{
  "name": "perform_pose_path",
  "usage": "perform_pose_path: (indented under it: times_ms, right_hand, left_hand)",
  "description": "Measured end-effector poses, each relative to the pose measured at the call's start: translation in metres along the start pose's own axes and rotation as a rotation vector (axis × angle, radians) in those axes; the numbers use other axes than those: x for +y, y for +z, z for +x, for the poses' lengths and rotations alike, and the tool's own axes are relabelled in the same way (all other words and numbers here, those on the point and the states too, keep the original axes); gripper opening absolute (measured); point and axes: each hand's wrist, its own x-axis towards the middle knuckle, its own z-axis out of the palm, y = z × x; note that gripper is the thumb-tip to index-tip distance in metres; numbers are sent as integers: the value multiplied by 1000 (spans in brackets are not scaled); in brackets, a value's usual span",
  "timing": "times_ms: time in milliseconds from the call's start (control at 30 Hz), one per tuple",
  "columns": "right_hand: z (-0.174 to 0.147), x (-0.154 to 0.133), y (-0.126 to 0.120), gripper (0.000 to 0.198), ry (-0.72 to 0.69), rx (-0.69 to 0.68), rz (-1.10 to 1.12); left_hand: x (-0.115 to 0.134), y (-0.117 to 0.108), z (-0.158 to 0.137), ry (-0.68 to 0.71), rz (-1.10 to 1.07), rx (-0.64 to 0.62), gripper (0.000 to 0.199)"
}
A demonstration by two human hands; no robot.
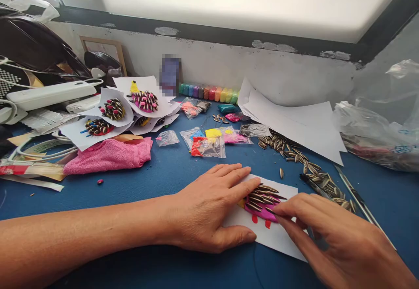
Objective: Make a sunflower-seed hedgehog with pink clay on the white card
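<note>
My left hand (pixel 219 208) lies flat with its fingers spread, pressing on a white sheet of paper (pixel 278 243). On that sheet is a hedgehog-like shape of magenta clay (pixel 262 212) with sunflower seeds (pixel 262 197) stuck into it in rows. Two red dabs of clay (pixel 255 219) sit below the body, and a bit of yellow shows beside my left fingers. My right hand (pixel 330 232) pinches a sunflower seed (pixel 270 211) between thumb and forefinger, its tip at the lower right of the magenta clay. My right fingers partly cover the paper.
Loose sunflower seeds (pixel 307 166) trail along the right, beside a metal ruler-like strip (pixel 363 204). Bagged clay (pixel 209 142) lies in the middle, with a row of coloured clay (pixel 209 93) behind. Finished seed pictures (pixel 114 110) and a pink cloth (pixel 111 153) are at left.
</note>
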Motion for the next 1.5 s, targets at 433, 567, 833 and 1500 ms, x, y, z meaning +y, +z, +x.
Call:
perform_pose_path:
  times_ms: [433,567,833,1500]
  right_hand:
    - [1,0,7,15,-25,-9,-101]
    - [0,-1,8,17,-16,-25,-100]
    - [-11,2,11,30,112,31,-143]
    - [7,59,11,36,111,-32,-318]
  left_hand:
    - [-1,1,-1,14,-6,16,78]
    - [-1,1,-1,13,2,12,77]
    - [0,1,0,18,9,16,78]
    - [2,-2,0,6,17,2,76]
